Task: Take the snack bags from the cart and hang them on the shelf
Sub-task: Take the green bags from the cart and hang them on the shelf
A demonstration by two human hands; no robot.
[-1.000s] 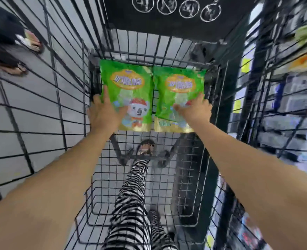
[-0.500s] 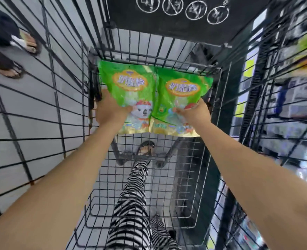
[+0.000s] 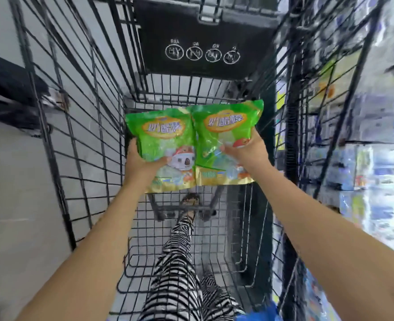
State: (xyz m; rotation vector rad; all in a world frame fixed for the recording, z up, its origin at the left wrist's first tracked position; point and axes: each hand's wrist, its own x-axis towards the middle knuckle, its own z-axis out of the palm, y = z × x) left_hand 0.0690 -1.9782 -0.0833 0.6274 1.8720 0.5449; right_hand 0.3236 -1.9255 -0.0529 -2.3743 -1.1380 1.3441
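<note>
Grey shop floor (image 3: 13, 205) shows through our black wire cart (image 3: 82, 126). Our left hand (image 3: 142, 164) grips the left snack bag (image 3: 163, 135) at its lower edge; our right hand (image 3: 249, 154) grips the right snack bag (image 3: 226, 126). Both green bags touch, held up inside the cart near its far end. Blurred shelf (image 3: 365, 163) at right, seemingly stocked.

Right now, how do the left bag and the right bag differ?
The left bag sits lower, in the left hand; the right bag sits higher and tilts rightward, in the right hand. The left bag's koala shows; the right bag's picture is mostly covered by the hand. Both are green with gold bottoms.
</note>
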